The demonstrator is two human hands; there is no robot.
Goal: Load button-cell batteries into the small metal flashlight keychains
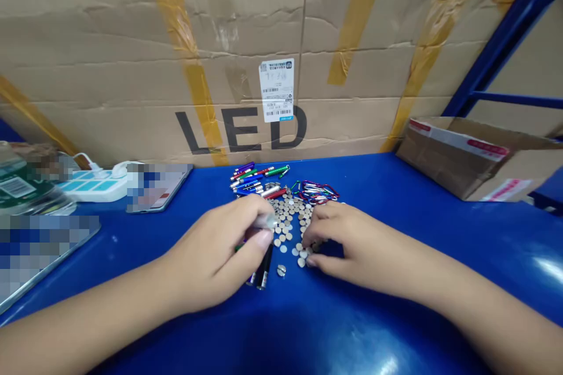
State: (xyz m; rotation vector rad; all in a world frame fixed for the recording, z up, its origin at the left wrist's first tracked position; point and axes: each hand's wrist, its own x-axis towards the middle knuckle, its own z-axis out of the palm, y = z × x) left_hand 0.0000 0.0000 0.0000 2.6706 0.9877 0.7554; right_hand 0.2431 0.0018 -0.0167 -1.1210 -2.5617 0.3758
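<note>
A pile of silver button cells [288,209] is lying on a blue tabletop [308,328], between a person's two bare hands. Just left of the pile, the left hand [220,246] is gripping a small silvery tube [267,221] between thumb and curled fingers. At the pile's right edge, the right hand [347,240] is reaching down among the cells, thumb and fingers slightly parted; whether a fingertip is touching a cell is hard to tell. Dark penlights [264,272] are lying nearer the person than the pile, partly under the left hand. Beyond the pile, coloured penlights [246,186] are lying to the left and coloured carabiners [317,192] to the right.
</note>
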